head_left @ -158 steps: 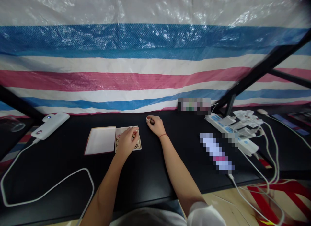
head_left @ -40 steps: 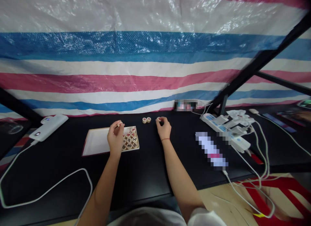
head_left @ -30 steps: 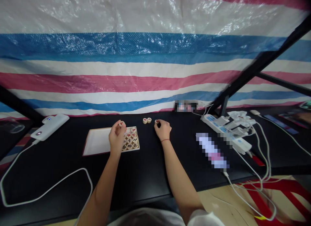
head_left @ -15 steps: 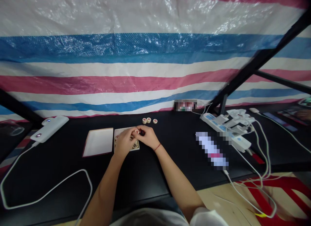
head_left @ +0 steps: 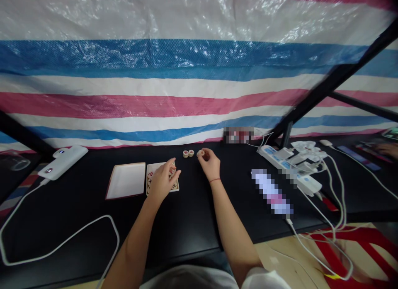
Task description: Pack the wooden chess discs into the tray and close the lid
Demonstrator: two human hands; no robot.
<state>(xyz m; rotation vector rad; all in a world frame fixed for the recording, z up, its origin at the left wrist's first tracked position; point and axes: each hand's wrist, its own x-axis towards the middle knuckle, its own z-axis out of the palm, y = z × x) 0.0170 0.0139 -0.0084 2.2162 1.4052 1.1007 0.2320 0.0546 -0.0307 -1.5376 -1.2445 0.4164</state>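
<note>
1. The right hand (head_left: 209,164), at centre, pinches a round chess piece (head_left: 199,153) between thumb and fingertips, just beside two matching pieces (head_left: 185,154) on the table.
2. The left hand (head_left: 161,182) hovers over a small tray (head_left: 152,165), fingers bunched upward; whether they hold a piece, I cannot tell.
3. More pieces (head_left: 150,181) lie in that tray, partly hidden by the hand.
4. A white tray (head_left: 125,181) sits just left of it on the black table (head_left: 93,239).
5. A power bank (head_left: 64,162) lies further left, a power strip (head_left: 270,154) to the right.
</note>
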